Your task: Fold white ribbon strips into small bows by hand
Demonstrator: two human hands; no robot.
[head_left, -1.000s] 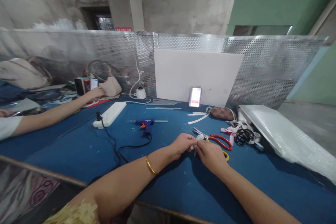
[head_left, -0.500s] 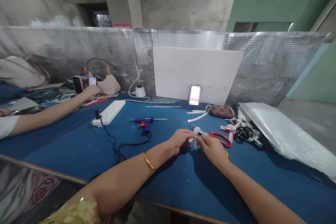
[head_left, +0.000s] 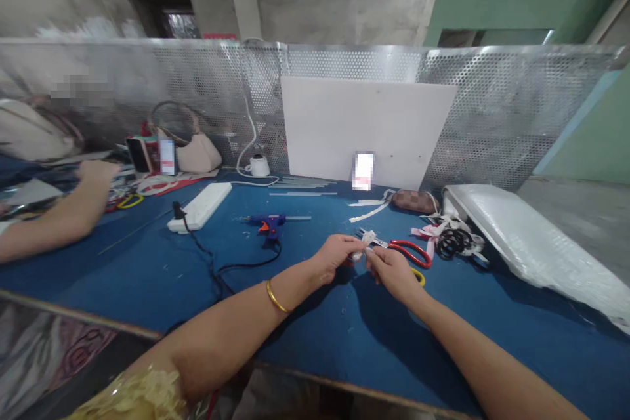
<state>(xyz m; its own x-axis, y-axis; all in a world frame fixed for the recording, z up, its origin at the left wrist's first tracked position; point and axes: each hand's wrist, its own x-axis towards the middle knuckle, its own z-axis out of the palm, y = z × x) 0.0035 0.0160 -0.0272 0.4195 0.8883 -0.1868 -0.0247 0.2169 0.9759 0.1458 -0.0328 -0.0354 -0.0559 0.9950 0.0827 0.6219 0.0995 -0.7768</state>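
Both hands, left hand (head_left: pixel 336 256) and right hand (head_left: pixel 392 272), pinch a small white ribbon piece (head_left: pixel 365 244).

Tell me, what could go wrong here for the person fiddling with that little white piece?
The red-handled scissors lie right beside the right hand, blades pointing toward the fingers, so a careless reach might nick them. The blue glue gun rests plugged in near the left hand; if hot, it might burn. Its black cord loops by the left forearm and could snag.
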